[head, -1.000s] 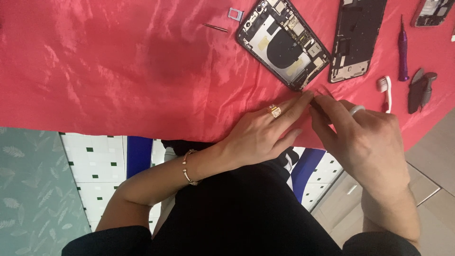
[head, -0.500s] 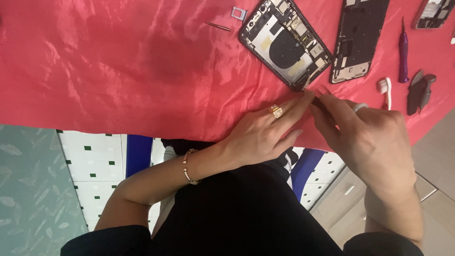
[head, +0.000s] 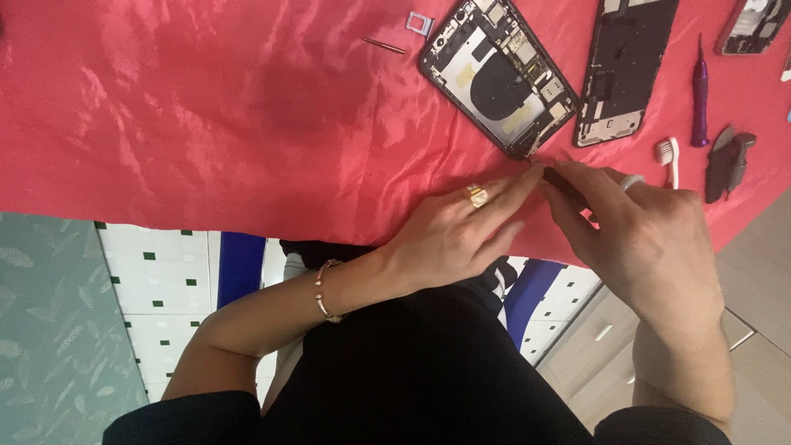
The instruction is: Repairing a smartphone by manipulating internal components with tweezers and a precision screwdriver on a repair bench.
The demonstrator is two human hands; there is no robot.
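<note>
Opened phone (head: 500, 76) lies on the red cloth (head: 206, 107) over the counter, back shell up, boards and round coil exposed, tilted diagonally. Its near corner sits just beyond your fingertips.

Your right hand (head: 651, 239) is closed around a thin dark tool (head: 567, 183); the tip points toward that near corner, touching or nearly so — cannot tell which. Your left hand (head: 449, 235) holds nothing: fingers extended, narrow spread, flat on the cloth, forefinger tip meeting the tool beside the phone's corner. Ring on that hand, bracelet at the wrist.

Progress, judged from layout: the phone is already split. A second dark frame (head: 626, 70) lies apart just right of it. A small tray (head: 419, 23) and a pin (head: 385, 46) lie to its left, removed. Internal boards remain seated in the shell, so strip-down looks partial.

Further right: toothbrush (head: 667, 155), purple screwdriver (head: 700, 99), dark grey tool (head: 727, 161), another device (head: 754, 25) at the edge. All untouched.
</note>
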